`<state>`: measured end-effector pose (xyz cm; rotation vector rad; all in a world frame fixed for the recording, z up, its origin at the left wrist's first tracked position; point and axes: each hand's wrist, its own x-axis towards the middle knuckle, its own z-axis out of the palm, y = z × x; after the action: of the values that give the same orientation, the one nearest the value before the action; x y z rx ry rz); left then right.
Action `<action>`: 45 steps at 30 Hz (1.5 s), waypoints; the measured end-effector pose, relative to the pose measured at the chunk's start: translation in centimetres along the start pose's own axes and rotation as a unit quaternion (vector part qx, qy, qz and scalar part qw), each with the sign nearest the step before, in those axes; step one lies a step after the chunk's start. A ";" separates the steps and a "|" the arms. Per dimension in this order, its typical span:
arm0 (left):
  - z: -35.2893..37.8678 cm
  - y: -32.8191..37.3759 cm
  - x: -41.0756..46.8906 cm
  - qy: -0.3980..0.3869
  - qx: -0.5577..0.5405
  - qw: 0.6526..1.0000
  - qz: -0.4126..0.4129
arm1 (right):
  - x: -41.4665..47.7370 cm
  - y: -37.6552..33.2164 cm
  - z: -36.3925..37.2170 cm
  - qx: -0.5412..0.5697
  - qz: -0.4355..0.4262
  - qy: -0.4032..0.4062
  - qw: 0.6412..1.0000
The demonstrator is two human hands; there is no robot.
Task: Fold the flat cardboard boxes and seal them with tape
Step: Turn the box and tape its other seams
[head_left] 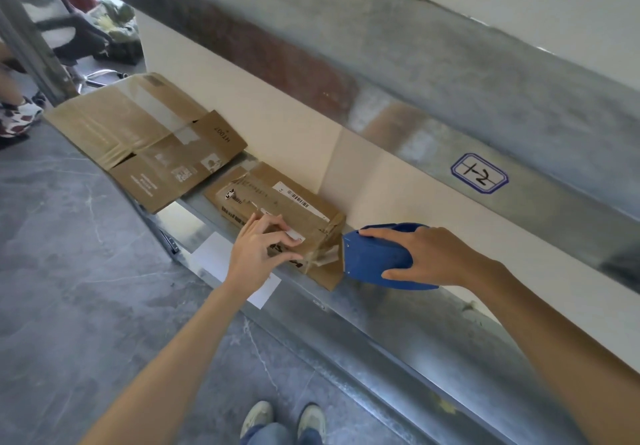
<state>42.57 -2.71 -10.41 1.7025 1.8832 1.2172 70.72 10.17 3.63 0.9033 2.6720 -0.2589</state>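
Presently the small folded box [277, 202] lies on the metal shelf [346, 323], directly under the left hand [259, 250] and just left of the right hand [433, 261]. The left hand presses on the near top corner of the box with its fingers spread and fairly straight and its thumb along the near face, so it holds the box down and does not enclose it. The right hand grips the blue tape dispenser [374, 264], fingers over its top and thumb on its lower side, with the dispenser's front edge touching the end of the box nearest that hand. A strip of clear tape [325, 254] runs over that end. The box appears light and likely empty. It should slide easily on the smooth metal, so downward pressure from the left hand is needed while tape is drawn. Its walls are stiff along the creases but will probably dent under point loads, so press near corners and edges, not mid-panel. The flat cardboard [138, 139] lies well beyond the left hand. It should flex, so lift it by two opposite edges.
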 end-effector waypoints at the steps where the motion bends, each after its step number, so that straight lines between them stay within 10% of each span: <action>1: -0.2 -0.1 0.0 -0.008 0.000 1.000 0.006 | -0.1 0.0 0.0 0.001 0.000 -0.002 1.000; 25: 0.3 0.7 -0.9 -0.028 0.143 0.987 0.064 | -0.6 -1.0 0.9 -0.011 0.033 0.017 0.999; 34: 4.0 4.9 -1.1 0.007 0.159 0.986 -0.056 | -1.3 -1.4 1.1 -0.019 0.037 0.038 0.998; 45: -2.0 0.6 -3.8 -0.104 0.041 0.990 0.084 | -0.8 -5.6 1.2 -0.007 -0.045 0.022 0.999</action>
<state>42.43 -7.00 -9.93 1.9819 1.7174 0.9868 68.21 5.01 3.19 0.7942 2.7560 -0.2436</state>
